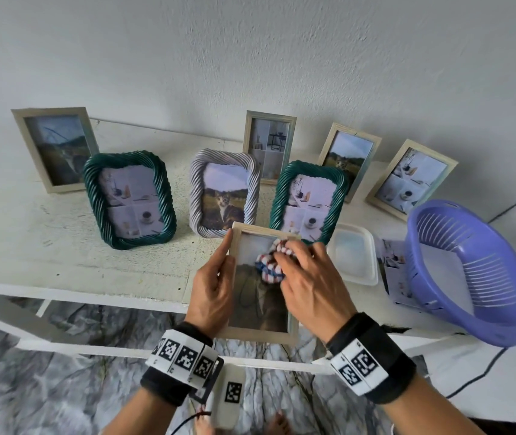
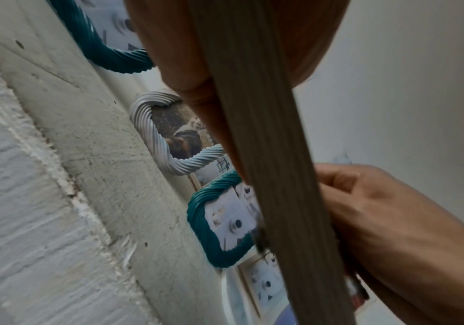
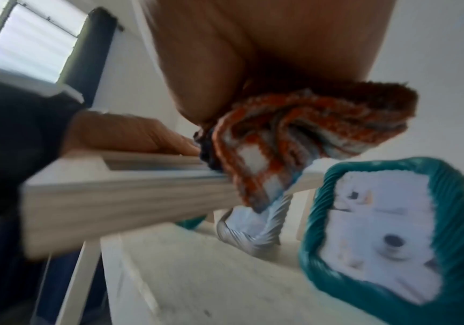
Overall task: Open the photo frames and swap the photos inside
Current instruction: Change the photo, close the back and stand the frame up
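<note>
A pale wooden photo frame [image 1: 261, 335] with a cat photo is held above the table's front edge, glass side up. My left hand [image 1: 211, 287] grips its left rail, forefinger stretched along the edge; the same frame [image 2: 275, 176] shows edge-on in the left wrist view. My right hand [image 1: 308, 277] bunches a red, white and blue checked cloth [image 1: 269, 266] and presses it on the glass near the upper part of the frame. In the right wrist view the cloth [image 3: 295, 140] lies against the frame [image 3: 119, 198] under my fingers.
Several framed photos stand on the white table [image 1: 62, 246]: two green rope frames [image 1: 129, 199] [image 1: 308, 199], a white rope frame [image 1: 223, 191] and wooden ones at the back. A white lid [image 1: 355, 254], loose photos [image 1: 394, 271] and a purple basket [image 1: 473, 271] sit at the right.
</note>
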{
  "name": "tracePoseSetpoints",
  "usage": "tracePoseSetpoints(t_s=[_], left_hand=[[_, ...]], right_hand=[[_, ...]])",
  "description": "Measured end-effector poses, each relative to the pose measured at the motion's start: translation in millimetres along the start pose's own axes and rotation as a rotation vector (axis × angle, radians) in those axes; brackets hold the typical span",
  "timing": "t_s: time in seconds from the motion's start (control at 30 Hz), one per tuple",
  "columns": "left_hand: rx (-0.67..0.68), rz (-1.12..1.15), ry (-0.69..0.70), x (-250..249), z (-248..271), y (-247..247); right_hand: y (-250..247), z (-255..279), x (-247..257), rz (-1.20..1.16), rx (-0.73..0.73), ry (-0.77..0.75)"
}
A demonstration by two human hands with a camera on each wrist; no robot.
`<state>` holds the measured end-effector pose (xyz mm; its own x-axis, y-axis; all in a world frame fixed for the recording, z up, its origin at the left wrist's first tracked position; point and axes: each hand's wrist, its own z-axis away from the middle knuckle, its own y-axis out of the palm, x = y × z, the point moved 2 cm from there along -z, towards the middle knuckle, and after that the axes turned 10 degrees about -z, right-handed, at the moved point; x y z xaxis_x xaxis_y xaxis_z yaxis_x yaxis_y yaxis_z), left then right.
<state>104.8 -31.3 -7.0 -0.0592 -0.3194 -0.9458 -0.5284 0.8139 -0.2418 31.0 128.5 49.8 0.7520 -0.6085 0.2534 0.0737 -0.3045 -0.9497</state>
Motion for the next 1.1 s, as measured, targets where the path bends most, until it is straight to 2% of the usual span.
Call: tracePoseSetpoints(t_s=[0.1, 0.27, 0.33, 0.43, 0.47, 0.53, 0.67, 0.77, 0.9, 0.97, 1.1], left_hand=[[-0.013, -0.021, -0.003, -7, -5, -1], [-0.029, 0.025, -0.022, 0, -7, -12], [-0.034, -0.008, -0.012, -4, -6, -10], [0.000, -0.007, -0.013, -18, -5, -4], [0.002, 0.015, -0.028, -19, -6, -3], [-0.013, 0.073, -0.054, -16, -9, -4], [-0.011, 0.098, -0.055, -16, -13, -7], [-0.005, 0.046, -0.041, -20, -9, -4], [0.013, 0.061, -0.011, -24, -12, -3], [-0.007, 0.078, -0.020, -20, -15, -4], [-0.007, 0.190, -0.095, -15, -13, -5]], right_hand=[[5, -12, 15, -0.070, -0.024, -0.007], [2, 16, 18, -0.136, 0.143, -0.271], [-3, 13, 6, -0.066, 0.149, -0.252], [-8, -10, -1, -0.040, 0.051, -0.069], [-9, -15, 4, -0.058, 0.022, -0.057], [-7, -12, 21, -0.096, 0.010, -0.145], [-6, 20, 33, -0.115, 0.140, -0.312], [-15, 19, 18, -0.063, 0.087, -0.299], [-23, -5, 7, -0.016, 0.004, -0.091], [-17, -5, 17, -0.062, 0.016, -0.136], [-10, 21, 29, -0.128, 0.160, -0.302]])
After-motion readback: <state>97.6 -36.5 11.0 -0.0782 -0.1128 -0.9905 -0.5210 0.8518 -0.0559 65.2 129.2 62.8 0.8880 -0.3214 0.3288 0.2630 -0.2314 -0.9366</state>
